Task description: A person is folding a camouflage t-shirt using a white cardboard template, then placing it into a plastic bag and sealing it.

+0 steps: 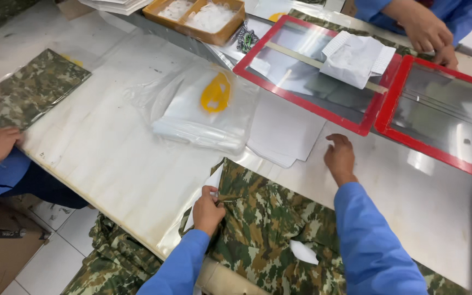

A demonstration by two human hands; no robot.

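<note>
On the pale, stained worktable [110, 158] lies a green-and-brown camouflage fabric garment [269, 229], rumpled, draped over the near edge. The left hand [208, 210] pinches its top edge; the right hand [340, 155] rests open beside stacked white sheets [285, 131].

- The garment [269, 229] lay over the table's [99, 147] near edge.
- The stack of plastic bags [203, 109] sat mid-table, the paper sheets [282, 134] just right of it.
- Two framed panels [323, 76] lay behind, toward the far right corner.
- The tray [195, 19] stood at the far edge.
</note>
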